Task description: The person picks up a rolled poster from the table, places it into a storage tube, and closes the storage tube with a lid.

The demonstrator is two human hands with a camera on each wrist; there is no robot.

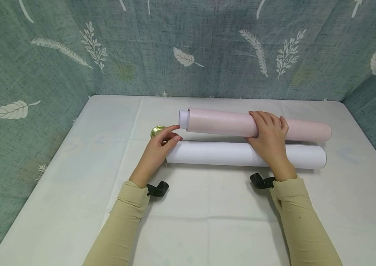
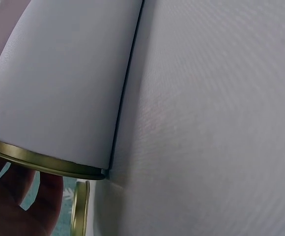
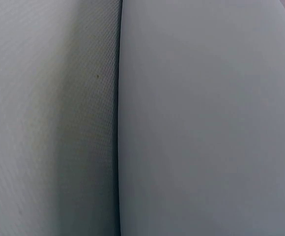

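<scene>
A pink roll (image 1: pixel 221 122), with a narrower white roll (image 1: pixel 183 119) sticking out of its left end, lies across the view. My right hand (image 1: pixel 269 136) grips it right of its middle, fingers over the far side and thumb on the near side. Along its near side is a thick white tube (image 1: pixel 214 153) with a gold metal rim (image 2: pixel 44 163) at its left end. At that end is my left hand (image 1: pixel 158 149). Its index fingertip is right at the white roll's end, and its thumb is close to the tube's upper left edge. The right wrist view shows mostly the tube's side (image 3: pixel 206 123).
A round gold lid (image 1: pixel 156 130) stands on the table behind my left hand, partly covered by it. The white cloth-covered table (image 1: pixel 207 229) ends at a green leaf-patterned curtain (image 1: pixel 188 37) at the back and both sides.
</scene>
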